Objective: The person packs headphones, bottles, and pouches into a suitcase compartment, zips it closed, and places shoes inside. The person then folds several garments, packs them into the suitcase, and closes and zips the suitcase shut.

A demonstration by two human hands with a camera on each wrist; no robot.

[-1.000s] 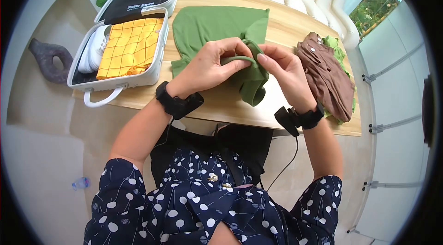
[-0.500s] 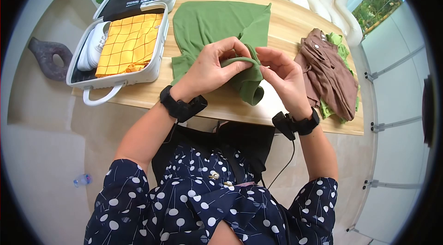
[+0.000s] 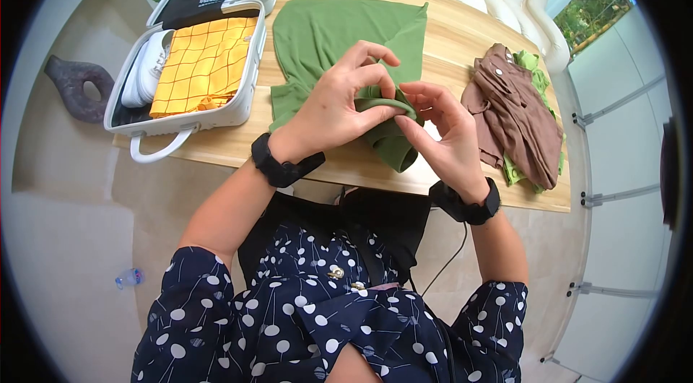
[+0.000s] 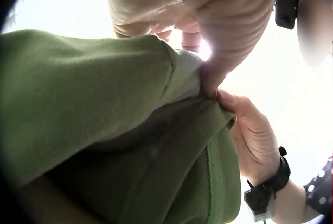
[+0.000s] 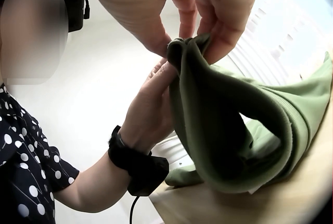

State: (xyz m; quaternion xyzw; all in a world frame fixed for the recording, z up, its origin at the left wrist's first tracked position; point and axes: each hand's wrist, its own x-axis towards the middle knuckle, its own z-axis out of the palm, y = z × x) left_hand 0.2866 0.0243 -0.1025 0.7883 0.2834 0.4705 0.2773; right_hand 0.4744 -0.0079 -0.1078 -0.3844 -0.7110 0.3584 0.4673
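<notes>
A green shirt (image 3: 325, 33) lies spread over the middle of the table, its near right part lifted and bunched between the two hands. With thumb and fingers the left hand (image 3: 336, 98) pinches a folded edge of it, its upper fingers raised and bent. Close beside it, the right hand (image 3: 447, 137) pinches the same edge from the right. Fingertips of both hands almost meet there. Seen from the right wrist, the lifted cloth (image 5: 192, 120) forms a loop with an open hollow. A seam runs along the cloth (image 4: 78, 83) in the left wrist view.
An open white suitcase (image 3: 242, 110) stands at the table's left, holding a yellow checked cloth (image 3: 202, 65) and white shoes (image 3: 150, 69). A folded brown garment (image 3: 512, 116) lies at the right over a light green one (image 3: 540, 81). The wooden table's (image 3: 447, 29) near edge runs before the person.
The left hand has lifted its upper fingers off the cloth while its thumb stays at the edge. Both hands and the bunched edge have shifted slightly down and right.
</notes>
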